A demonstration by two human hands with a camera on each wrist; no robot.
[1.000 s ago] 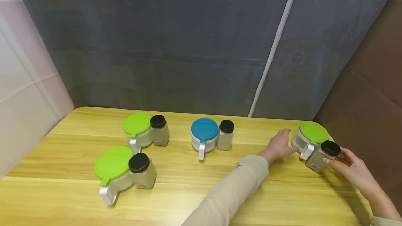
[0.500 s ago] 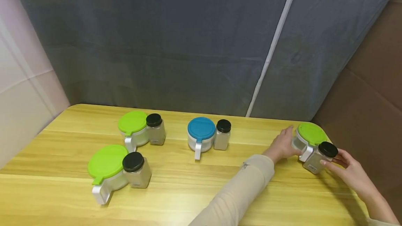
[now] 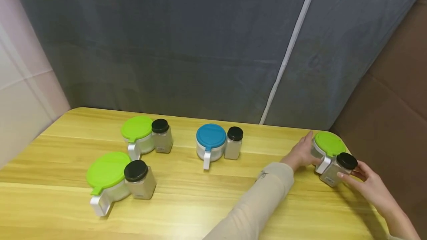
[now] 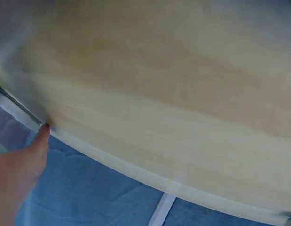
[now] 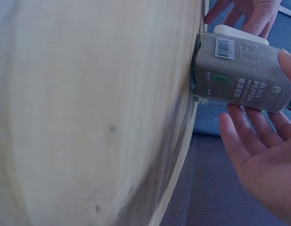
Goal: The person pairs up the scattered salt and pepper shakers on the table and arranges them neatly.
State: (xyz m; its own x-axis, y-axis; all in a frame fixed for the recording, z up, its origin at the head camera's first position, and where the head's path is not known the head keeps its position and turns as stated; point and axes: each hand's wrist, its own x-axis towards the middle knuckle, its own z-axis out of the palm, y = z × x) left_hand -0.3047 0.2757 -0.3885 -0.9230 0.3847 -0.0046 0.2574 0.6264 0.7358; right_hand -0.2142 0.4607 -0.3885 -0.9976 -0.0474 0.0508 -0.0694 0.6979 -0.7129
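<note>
At the table's far right corner a white canister with a green lid (image 3: 330, 143) stands beside a clear square pepper jar (image 3: 331, 173) with a black cap. My left hand (image 3: 301, 153) touches the canister's left side, fingers fairly straight and thumb near its handle. My right hand (image 3: 370, 184) holds the pepper jar from the right, thumb in front. In the right wrist view, the pepper jar (image 5: 239, 70) shows a barcode and "BLACK PEPPER", with the fingers (image 5: 251, 134) against one side. The left wrist view shows part of my left hand (image 4: 20, 174); the canister is not visible there.
A blue-lidded canister (image 3: 211, 136) with a black-capped jar (image 3: 233, 147) stands mid-table. At left, two green-lidded canisters, the rear one (image 3: 136, 129) and the front one (image 3: 108, 171), each have a black-capped jar beside them. A dark curtain (image 3: 173, 47) hangs behind the table (image 3: 186, 203).
My left hand has moved in against the green-lidded canister. My right hand stays on the pepper jar. The head view has shifted slightly, so the other canisters appear farther left.
</note>
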